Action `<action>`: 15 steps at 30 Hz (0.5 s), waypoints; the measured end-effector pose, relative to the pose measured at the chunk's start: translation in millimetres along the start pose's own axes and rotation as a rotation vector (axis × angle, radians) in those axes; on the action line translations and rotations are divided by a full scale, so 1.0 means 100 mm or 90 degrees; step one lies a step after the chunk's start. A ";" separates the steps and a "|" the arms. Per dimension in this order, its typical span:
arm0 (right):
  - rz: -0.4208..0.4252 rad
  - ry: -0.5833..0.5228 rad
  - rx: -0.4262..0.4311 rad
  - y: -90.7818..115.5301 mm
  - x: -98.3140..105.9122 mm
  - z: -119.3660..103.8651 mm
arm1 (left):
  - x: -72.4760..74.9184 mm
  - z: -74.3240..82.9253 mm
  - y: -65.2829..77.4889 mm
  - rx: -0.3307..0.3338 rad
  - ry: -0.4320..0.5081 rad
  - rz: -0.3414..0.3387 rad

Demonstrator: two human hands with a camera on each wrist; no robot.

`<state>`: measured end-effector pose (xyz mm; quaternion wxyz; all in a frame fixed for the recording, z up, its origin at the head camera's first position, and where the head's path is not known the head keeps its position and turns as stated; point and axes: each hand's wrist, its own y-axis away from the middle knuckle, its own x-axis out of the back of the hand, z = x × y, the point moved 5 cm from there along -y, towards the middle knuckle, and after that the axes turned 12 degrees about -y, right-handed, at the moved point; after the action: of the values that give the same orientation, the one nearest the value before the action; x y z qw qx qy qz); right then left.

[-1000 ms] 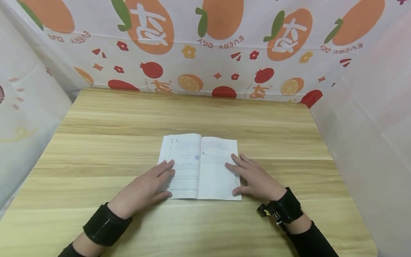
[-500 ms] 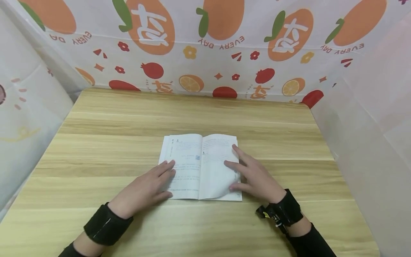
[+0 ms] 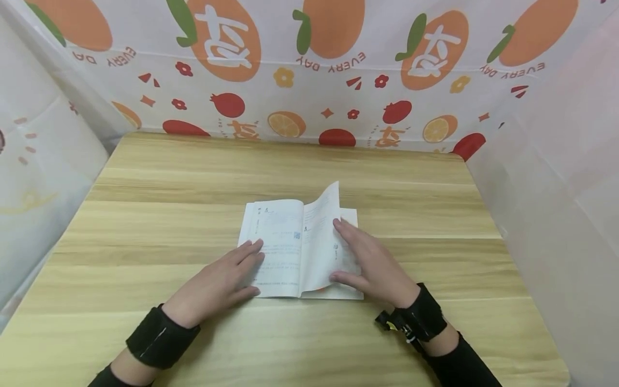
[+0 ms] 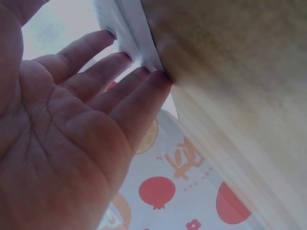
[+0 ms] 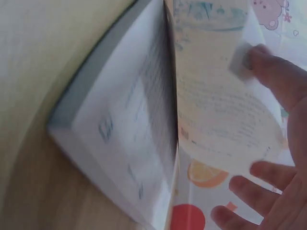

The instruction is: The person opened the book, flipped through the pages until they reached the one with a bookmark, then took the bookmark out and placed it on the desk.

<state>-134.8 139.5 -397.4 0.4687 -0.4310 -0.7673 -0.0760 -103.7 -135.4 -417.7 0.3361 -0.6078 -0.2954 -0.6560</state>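
An open paperback book [image 3: 278, 269] lies on the wooden table, its printed left page flat. My left hand [image 3: 217, 285] rests on that page's outer edge with fingers extended; in the left wrist view the fingertips of the left hand [image 4: 91, 100] touch the book's edge. On the other side, my right hand [image 3: 374, 260] holds a single right-hand page [image 3: 319, 242], raised and bent toward the spine. The right wrist view shows the thumb against the underside of the lifted page [image 5: 216, 105]; several other fingers are spread, and the index finger is hard to make out.
The wooden table [image 3: 193, 177] spreads around the book on all sides. A fruit-patterned sheet [image 3: 309, 75] hangs along its far edge, and pale sheets [image 3: 556, 177] flank both sides. Black straps are around both wrists.
My right hand has moved left, lifting the right page's outer edge from lying flat to a curled, raised position. The page below is now partly exposed. My left hand stays in place.
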 end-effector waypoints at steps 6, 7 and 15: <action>-0.045 -0.037 -0.018 -0.08 -0.17 -0.06 | 0.01 -0.02 0.01 0.018 0.021 0.000; -0.054 -0.046 -0.016 -0.09 -0.20 -0.08 | 0.02 -0.03 0.02 0.025 0.027 -0.001; -0.119 -0.077 0.036 -0.22 -0.43 -0.24 | 0.05 -0.05 0.02 0.059 0.056 -0.019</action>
<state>-127.1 88.1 -411.6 0.4243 -0.3477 -0.8330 -0.0716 -105.4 -140.5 -413.4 0.3670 -0.5574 -0.3195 -0.6727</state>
